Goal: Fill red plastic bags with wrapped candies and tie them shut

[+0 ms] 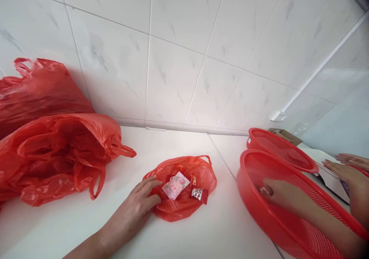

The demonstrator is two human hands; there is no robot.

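A small red plastic bag [180, 213] lies open on the white table. In it are a pink-and-white sachet [176, 185], a dark red wrapped packet [199, 194] and other red packets. My left hand [141, 197] grips the bag's left rim, fingers and thumb reaching over the edge. My right hand [267, 189] is inside the near red mesh basket [245, 190], by its left wall. Its fingers look curled together and are blurred; a small pale spot shows at them, too unclear to name.
Two larger red plastic bags stand at left, one open [66, 151] and one behind it [43, 93]. A second red basket [282, 147] and a cardboard box [288, 136] are at back right. Another person's hands [350, 174] reach in at right. A tiled wall [178, 78] borders the table.
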